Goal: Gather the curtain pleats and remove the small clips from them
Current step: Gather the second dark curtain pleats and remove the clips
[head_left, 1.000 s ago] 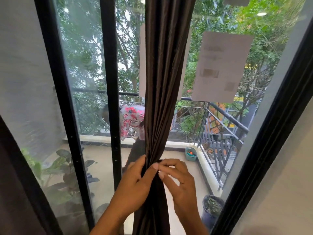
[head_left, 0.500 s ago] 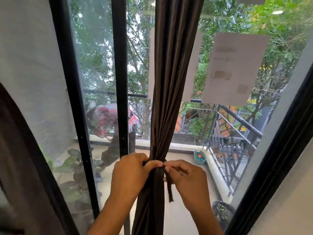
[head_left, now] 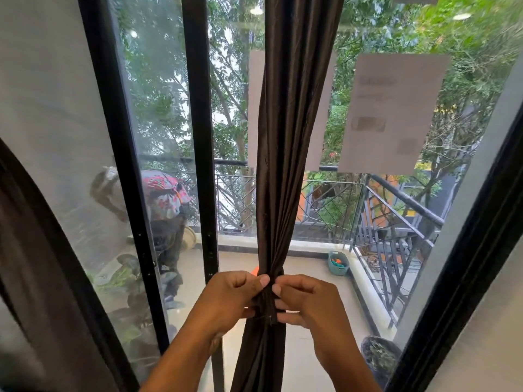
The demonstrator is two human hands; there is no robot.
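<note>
Between your 2 hands the curtain [head_left: 285,165] hangs vertical; left hand [head_left: 226,299] and right hand [head_left: 307,302] both pinch its gathered pleats, equally near. No clip is discernible.

Bright backlit daylight, wide-angle edge distortion

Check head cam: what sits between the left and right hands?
The gathered brown curtain, pinched from both sides by the left hand and right hand. No clip is visible there in the head view.
</note>
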